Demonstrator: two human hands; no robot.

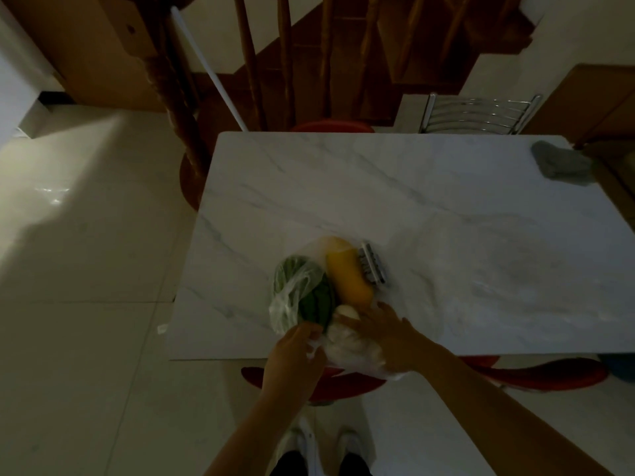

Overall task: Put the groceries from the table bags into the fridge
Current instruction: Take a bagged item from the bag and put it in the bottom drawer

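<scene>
Near the front edge of the white marble table lie groceries in thin clear plastic bags: a bag of green vegetables, a long yellow item with a shiny metal-looking object beside it, and a pale round item. My left hand grips the bag plastic just below the greens. My right hand rests on the clear bag beside the pale item, fingers curled into the plastic. No fridge is in view.
Red chairs stand tucked under the table's near side, another at the far side, with a chrome chair back beyond. A grey cloth lies at the far right corner. Wooden stair posts rise behind; tiled floor lies left.
</scene>
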